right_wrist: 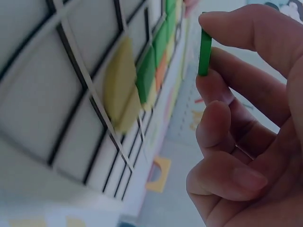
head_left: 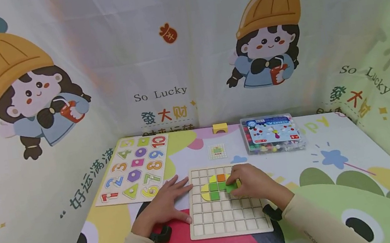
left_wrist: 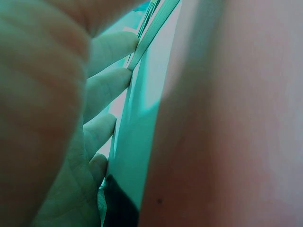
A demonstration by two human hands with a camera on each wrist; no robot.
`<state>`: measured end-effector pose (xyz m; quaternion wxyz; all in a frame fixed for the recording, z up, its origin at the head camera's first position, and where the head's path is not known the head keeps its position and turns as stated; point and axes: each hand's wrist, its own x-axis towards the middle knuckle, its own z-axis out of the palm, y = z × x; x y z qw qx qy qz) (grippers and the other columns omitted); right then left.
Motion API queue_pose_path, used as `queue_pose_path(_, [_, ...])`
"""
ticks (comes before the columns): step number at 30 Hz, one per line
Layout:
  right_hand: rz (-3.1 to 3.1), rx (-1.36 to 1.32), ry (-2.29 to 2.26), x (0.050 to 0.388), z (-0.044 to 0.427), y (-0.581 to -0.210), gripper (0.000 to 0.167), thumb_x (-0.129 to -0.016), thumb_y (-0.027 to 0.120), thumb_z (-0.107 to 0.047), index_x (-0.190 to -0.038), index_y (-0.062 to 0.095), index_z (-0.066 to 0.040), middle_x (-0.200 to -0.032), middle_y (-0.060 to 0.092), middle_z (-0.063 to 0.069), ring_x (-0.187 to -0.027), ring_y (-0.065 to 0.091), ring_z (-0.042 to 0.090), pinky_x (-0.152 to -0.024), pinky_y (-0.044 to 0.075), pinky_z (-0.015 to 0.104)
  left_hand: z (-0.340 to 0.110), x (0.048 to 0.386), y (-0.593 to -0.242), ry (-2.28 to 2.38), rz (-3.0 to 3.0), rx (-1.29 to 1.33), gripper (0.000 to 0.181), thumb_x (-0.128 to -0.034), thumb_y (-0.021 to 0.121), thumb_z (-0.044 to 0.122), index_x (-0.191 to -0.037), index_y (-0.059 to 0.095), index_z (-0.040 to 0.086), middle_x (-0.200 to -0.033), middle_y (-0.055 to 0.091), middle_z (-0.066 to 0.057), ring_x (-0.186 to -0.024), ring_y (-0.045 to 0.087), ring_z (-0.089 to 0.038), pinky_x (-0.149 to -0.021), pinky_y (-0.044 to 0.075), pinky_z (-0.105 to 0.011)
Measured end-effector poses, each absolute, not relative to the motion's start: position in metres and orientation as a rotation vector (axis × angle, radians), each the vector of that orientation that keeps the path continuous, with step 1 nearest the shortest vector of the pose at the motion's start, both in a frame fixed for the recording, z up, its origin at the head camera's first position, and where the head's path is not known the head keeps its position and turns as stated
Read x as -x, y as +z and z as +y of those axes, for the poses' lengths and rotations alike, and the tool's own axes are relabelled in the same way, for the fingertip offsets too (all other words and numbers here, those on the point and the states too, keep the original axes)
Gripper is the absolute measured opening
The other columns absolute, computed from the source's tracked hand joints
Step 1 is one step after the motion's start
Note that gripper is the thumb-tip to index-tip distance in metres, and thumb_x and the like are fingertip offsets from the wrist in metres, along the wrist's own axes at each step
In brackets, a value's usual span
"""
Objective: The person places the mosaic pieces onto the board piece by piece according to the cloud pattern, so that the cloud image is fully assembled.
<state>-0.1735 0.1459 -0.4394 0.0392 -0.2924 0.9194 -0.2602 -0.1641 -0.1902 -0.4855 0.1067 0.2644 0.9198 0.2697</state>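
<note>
A square wooden grid board point(head_left: 228, 216) lies on the table, with yellow rounded tiles point(head_left: 205, 196), green square tiles point(head_left: 214, 196) and an orange tile point(head_left: 221, 177) set in its upper cells. My left hand point(head_left: 163, 205) is spread at the board's left side, fingertips touching the edge. Over the tile pattern, my right hand point(head_left: 256, 181) pinches a green square tile point(right_wrist: 204, 52) between thumb and fingers. The right wrist view shows that tile on edge, apart from the board. Part of the pattern is hidden under the right hand in the head view.
Behind the grid board lies a small pattern card point(head_left: 217, 151). A yellow arch block point(head_left: 220, 128) stands farther back. To the right is a clear plastic case point(head_left: 273, 135) with a printed label. On the left lies a number-and-shape puzzle board point(head_left: 136, 155). Printed curtains enclose the table.
</note>
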Motion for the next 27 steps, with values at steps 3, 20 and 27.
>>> queue_pose_path(3, [2.819, 0.899, -0.763, 0.174, 0.138, -0.444, 0.021, -0.082, 0.085, -0.016, -0.103, 0.086, -0.013, -0.092, 0.072, -0.007, -0.083, 0.059, 0.010, -0.074, 0.053, 0.026, -0.190, 0.164, -0.487, 0.782, 2.713, -0.781, 0.102, -0.0705, 0.092, 0.061, -0.158, 0.052, 0.026, -0.173, 0.036, 0.000, -0.165, 0.014, -0.039, -0.128, 0.022, -0.069])
queue_pose_path(20, [2.861, 0.914, -0.658, 0.170, 0.126, -0.459, 0.018, -0.084, 0.088, -0.018, -0.102, 0.086, -0.017, -0.094, 0.071, -0.009, -0.083, 0.059, 0.005, -0.076, 0.056, 0.029, -0.189, 0.162, -0.487, 0.777, 2.719, -0.778, 0.102, -0.0706, 0.092, 0.060, -0.158, 0.052, 0.027, -0.173, 0.037, -0.001, -0.165, 0.014, -0.039, -0.127, 0.025, -0.070])
queue_pose_path(27, [2.860, 0.926, -0.645, 0.169, 0.126, -0.459, 0.018, -0.084, 0.088, -0.017, -0.102, 0.086, -0.016, -0.094, 0.071, -0.008, -0.082, 0.058, 0.005, -0.075, 0.055, 0.029, -0.189, 0.163, -0.488, 0.782, 2.720, -0.763, 0.102, -0.0702, 0.093, 0.060, -0.158, 0.052, 0.028, -0.173, 0.036, 0.001, -0.165, 0.014, -0.039, -0.126, 0.027, -0.069])
